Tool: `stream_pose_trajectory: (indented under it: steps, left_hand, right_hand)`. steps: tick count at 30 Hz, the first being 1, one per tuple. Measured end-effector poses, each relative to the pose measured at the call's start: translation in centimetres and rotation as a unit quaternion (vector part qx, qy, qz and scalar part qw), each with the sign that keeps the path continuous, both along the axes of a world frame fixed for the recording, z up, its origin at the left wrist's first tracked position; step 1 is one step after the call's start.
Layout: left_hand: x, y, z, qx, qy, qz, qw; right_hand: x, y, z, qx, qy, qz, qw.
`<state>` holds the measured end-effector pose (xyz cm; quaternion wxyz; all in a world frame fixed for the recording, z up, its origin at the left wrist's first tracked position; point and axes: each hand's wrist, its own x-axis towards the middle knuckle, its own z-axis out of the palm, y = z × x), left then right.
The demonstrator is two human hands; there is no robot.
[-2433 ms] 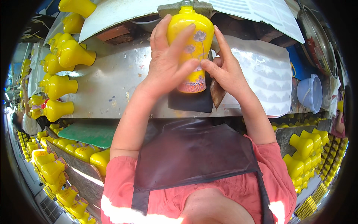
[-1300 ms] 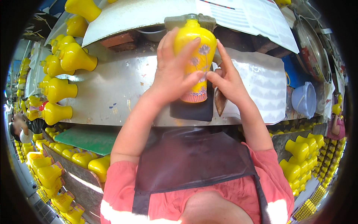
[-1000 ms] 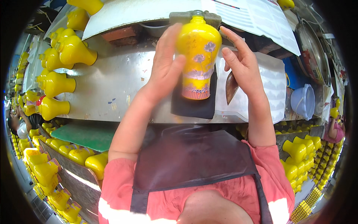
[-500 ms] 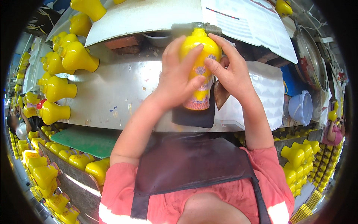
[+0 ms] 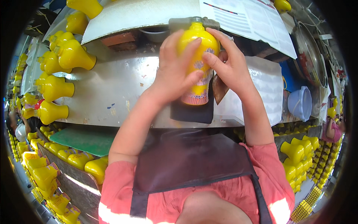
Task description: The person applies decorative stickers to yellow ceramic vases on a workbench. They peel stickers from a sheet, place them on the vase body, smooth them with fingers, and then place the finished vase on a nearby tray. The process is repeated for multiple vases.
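Note:
A glossy yellow bottle (image 5: 201, 89) with a clear glass neck and purple-pink floral decoration lies on a dark cloth pad (image 5: 192, 114), its neck on a grey rolled rest pointing away from me. My left hand (image 5: 177, 65) curves over its left side, the fingers slightly smeared by motion. From the right, my right hand (image 5: 232, 67) presses its thumb on the decoration, with the forefinger along the bottle's shoulder. A brown pointed flat piece (image 5: 220, 89) sticks out below my right palm; its upper end is hidden, perhaps by my curled fingers.
Several plain yellow bottles (image 5: 56, 87) stand along the left of the metal table (image 5: 123, 86). White translucent sheets (image 5: 263, 89) lie at the right, near a pale blue bucket (image 5: 300, 103). A printed sheet (image 5: 250, 22) covers the far ledge. Bricks (image 5: 118, 39) sit under a white board.
The bottle and both hands appear slightly higher in the picture, as does the whole table. My left fingers have shifted a little on the bottle; my right hand keeps its place.

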<state>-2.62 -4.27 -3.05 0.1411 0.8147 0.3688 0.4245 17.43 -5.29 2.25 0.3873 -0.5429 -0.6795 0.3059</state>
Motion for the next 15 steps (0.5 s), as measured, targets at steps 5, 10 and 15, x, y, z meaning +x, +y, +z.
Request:
stream_pose_trajectory:
  steps: [5, 10, 15]
  left_hand:
    - [-0.14, 0.11, -0.02, -0.001, 0.010, -0.001, 1.000]
    - [-0.13, 0.21, -0.13, -0.007, 0.003, -0.004, 1.000]
    - [-0.16, 0.23, -0.38, -0.006, 0.004, -0.005, 1.000]
  right_hand:
    - [-0.03, 0.08, 0.02, 0.021, 0.000, 0.002, 1.000]
    - [-0.06, 0.03, 0.03, 0.000, 0.002, -0.002, 1.000]
    - [0.02, 0.04, 0.19, 0.000, -0.024, -0.003, 1.000]
